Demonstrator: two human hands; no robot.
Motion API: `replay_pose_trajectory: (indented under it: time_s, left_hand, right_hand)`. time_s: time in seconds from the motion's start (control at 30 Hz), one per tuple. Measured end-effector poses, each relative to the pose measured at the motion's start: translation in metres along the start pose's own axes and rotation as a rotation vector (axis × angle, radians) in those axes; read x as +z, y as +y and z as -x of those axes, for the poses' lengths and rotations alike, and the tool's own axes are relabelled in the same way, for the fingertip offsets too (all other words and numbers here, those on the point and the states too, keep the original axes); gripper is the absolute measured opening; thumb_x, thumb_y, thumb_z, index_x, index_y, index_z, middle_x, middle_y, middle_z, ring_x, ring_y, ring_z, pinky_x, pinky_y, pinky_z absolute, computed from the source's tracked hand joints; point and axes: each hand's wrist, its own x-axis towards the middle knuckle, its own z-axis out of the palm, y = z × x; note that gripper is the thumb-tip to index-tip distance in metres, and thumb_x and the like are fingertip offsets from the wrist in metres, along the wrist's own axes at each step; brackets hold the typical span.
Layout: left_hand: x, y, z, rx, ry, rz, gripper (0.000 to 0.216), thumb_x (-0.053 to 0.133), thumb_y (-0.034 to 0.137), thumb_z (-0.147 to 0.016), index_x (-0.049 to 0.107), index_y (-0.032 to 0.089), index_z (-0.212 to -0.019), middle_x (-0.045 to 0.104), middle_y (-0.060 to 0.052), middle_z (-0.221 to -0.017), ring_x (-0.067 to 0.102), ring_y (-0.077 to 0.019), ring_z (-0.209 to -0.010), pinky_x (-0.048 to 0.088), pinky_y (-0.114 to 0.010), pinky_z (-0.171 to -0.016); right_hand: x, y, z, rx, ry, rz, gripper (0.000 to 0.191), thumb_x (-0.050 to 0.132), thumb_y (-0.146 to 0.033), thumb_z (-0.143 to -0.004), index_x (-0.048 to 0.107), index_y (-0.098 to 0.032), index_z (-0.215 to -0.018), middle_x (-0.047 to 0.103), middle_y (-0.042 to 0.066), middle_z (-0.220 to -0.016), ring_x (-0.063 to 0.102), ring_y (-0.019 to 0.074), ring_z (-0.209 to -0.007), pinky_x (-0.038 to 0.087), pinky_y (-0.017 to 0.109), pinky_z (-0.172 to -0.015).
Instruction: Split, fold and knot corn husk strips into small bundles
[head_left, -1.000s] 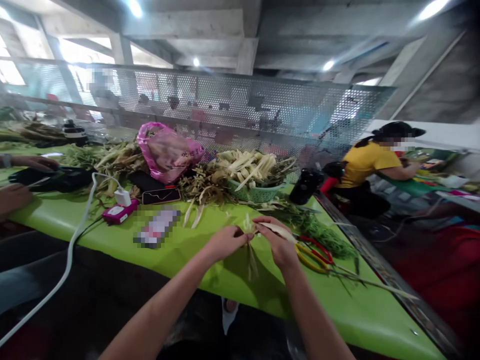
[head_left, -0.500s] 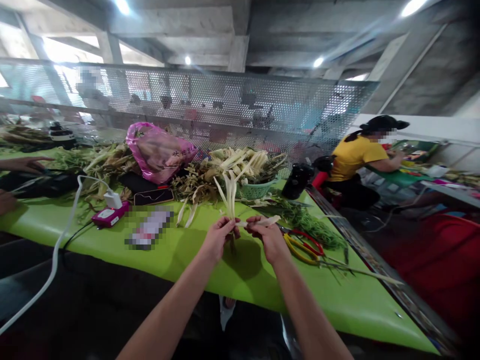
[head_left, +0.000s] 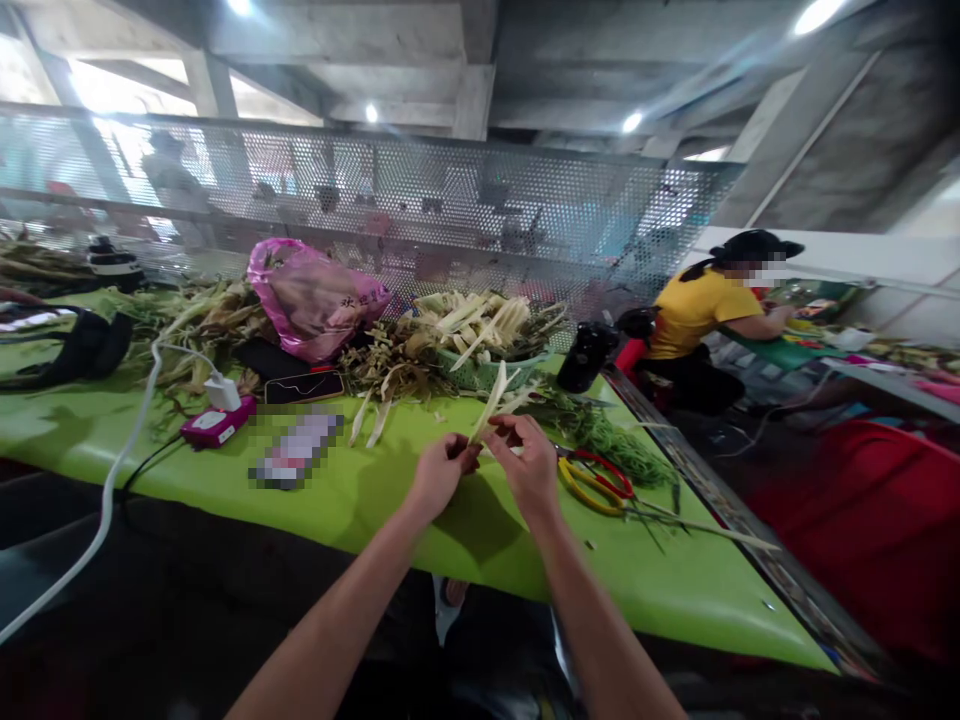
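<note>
My left hand [head_left: 437, 473] and my right hand [head_left: 528, 465] meet over the green table [head_left: 375, 500], both pinched on a bunch of pale leaf strips [head_left: 491, 400] that slants up and to the right from my fingers. Just right of my right hand lie scissors with red and yellow handles [head_left: 600, 485]. Behind the strips stands a green basket [head_left: 480, 370] heaped with more pale strips.
A pink plastic bag [head_left: 311, 300], a dark phone [head_left: 304, 387], a pink charger with a white cable [head_left: 214, 422] and piles of green leaves [head_left: 195, 330] lie at the back left. A person in a yellow shirt [head_left: 701, 315] sits at the right. A perforated metal screen [head_left: 450, 220] closes the table's far side.
The leaf strips, upright half a second ago, now lean to the right and sit lower. My hands stay together and have shifted slightly up and away from me.
</note>
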Motion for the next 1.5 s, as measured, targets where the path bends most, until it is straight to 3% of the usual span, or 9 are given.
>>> replay_pose_trajectory:
  time_s: [0.17, 0.37, 0.53, 0.73, 0.9, 1.0, 1.1, 1.3, 1.5]
  left_hand:
    - [0.002, 0.002, 0.001, -0.082, -0.051, 0.125, 0.035, 0.076, 0.043, -0.062, 0.062, 0.013, -0.073, 0.059, 0.001, -0.059, 0.051, -0.009, -0.054, 0.04, -0.023, -0.058]
    - [-0.001, 0.004, 0.002, -0.209, -0.009, 0.406, 0.035, 0.078, 0.038, -0.062, 0.061, 0.014, -0.081, 0.066, -0.002, -0.067, 0.057, -0.0091, -0.057, 0.045, -0.023, -0.061]
    - [-0.002, 0.005, 0.001, -0.17, -0.034, 0.501, 0.033, 0.079, 0.032, -0.063, 0.06, 0.015, -0.084, 0.066, -0.002, -0.07, 0.058, -0.0088, -0.06, 0.045, -0.021, -0.061]
    - [-0.002, 0.008, 0.004, -0.127, -0.092, 0.534, 0.028, 0.079, 0.027, -0.064, 0.062, 0.015, -0.084, 0.067, -0.001, -0.076, 0.061, -0.0087, -0.067, 0.047, -0.02, -0.063]
    - [-0.002, 0.008, 0.006, -0.164, -0.153, 0.488, 0.03, 0.08, 0.029, -0.064, 0.064, 0.013, -0.084, 0.066, -0.001, -0.07, 0.062, -0.0096, -0.066, 0.047, -0.022, -0.066]
    - [-0.003, 0.006, 0.003, -0.138, -0.073, 0.441, 0.032, 0.081, 0.03, -0.061, 0.064, 0.013, -0.083, 0.067, -0.002, -0.073, 0.062, -0.0095, -0.068, 0.046, -0.021, -0.066]
    - [-0.003, 0.005, 0.001, -0.1, -0.054, 0.325, 0.032, 0.077, 0.035, -0.066, 0.065, 0.013, -0.086, 0.068, -0.004, -0.077, 0.06, -0.0101, -0.069, 0.044, -0.022, -0.067]
    - [0.001, 0.003, 0.001, 0.001, -0.119, 0.158, 0.029, 0.075, 0.036, -0.067, 0.065, 0.014, -0.083, 0.065, -0.005, -0.08, 0.057, -0.0114, -0.069, 0.044, -0.024, -0.067]
    - [0.002, -0.002, -0.001, 0.037, -0.164, 0.059, 0.024, 0.073, 0.033, -0.07, 0.063, 0.014, -0.082, 0.063, -0.003, -0.079, 0.055, -0.011, -0.068, 0.044, -0.025, -0.066]
  right_hand:
    - [0.004, 0.006, 0.001, 0.143, -0.011, -0.151, 0.012, 0.063, -0.031, -0.078, 0.062, -0.019, -0.08, 0.06, 0.001, -0.074, 0.052, 0.0153, -0.065, 0.042, 0.028, -0.063]
    - [0.003, 0.012, 0.001, 0.256, -0.024, -0.361, 0.014, 0.066, -0.033, -0.075, 0.064, -0.02, -0.081, 0.06, 0.0, -0.072, 0.053, 0.0159, -0.069, 0.044, 0.029, -0.068]
    - [0.004, 0.014, 0.0, 0.312, 0.004, -0.429, 0.017, 0.067, -0.034, -0.073, 0.063, -0.02, -0.082, 0.061, 0.001, -0.075, 0.056, 0.0173, -0.072, 0.046, 0.031, -0.069]
    - [0.007, 0.015, -0.001, 0.436, -0.049, -0.412, 0.022, 0.065, -0.039, -0.072, 0.062, -0.018, -0.077, 0.062, 0.001, -0.065, 0.047, 0.0112, -0.052, 0.036, 0.024, -0.048]
    - [0.009, 0.015, 0.0, 0.47, -0.129, -0.36, 0.033, 0.069, -0.049, -0.067, 0.059, -0.018, -0.066, 0.055, -0.001, -0.052, 0.04, 0.0107, -0.043, 0.028, 0.024, -0.042]
    - [0.005, 0.014, 0.0, 0.404, -0.007, -0.224, 0.031, 0.073, -0.046, -0.065, 0.056, -0.02, -0.064, 0.052, -0.003, -0.053, 0.039, 0.011, -0.048, 0.029, 0.024, -0.045]
    - [0.002, 0.009, 0.001, 0.257, 0.103, -0.134, 0.024, 0.068, -0.043, -0.073, 0.06, -0.02, -0.074, 0.056, -0.001, -0.063, 0.045, 0.0135, -0.056, 0.036, 0.026, -0.052]
    - [0.005, 0.005, 0.003, 0.229, -0.05, -0.257, 0.027, 0.063, -0.038, -0.079, 0.065, -0.019, -0.098, 0.063, 0.003, -0.079, 0.054, 0.0154, -0.065, 0.045, 0.028, -0.061]
    - [0.007, 0.01, 0.003, 0.27, -0.051, -0.252, 0.021, 0.068, -0.036, -0.074, 0.065, -0.019, -0.087, 0.06, 0.0, -0.07, 0.05, 0.0136, -0.059, 0.043, 0.027, -0.056]
